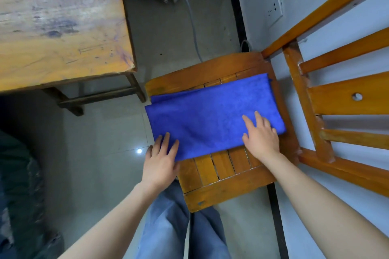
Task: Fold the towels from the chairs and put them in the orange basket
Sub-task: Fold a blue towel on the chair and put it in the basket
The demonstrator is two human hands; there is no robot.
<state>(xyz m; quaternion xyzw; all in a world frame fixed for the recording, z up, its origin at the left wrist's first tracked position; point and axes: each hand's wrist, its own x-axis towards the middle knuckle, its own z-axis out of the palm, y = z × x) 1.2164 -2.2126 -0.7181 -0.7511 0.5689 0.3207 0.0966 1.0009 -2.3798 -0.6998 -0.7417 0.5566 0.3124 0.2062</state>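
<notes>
Grey tiled floor (105, 143), white wall with socket (275, 8) lying beyond. Folded blue microfibre towel (210, 115) lying across slatted orange wooden chair seat (221, 166), left end overhanging seat edge. Left hand (161, 160) and right hand (261, 139) resting flat on towel, fingers straight, spread. Worn wooden tabletop (59, 23) standing near, at left.

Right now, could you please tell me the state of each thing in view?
blue towel: folded into a long strip, flat on the seat, left end overhanging.
left hand: open, fingers touching the towel's near left corner.
right hand: open, resting flat on the towel's right part.
wooden chair: upright, bearing the towel.
</notes>
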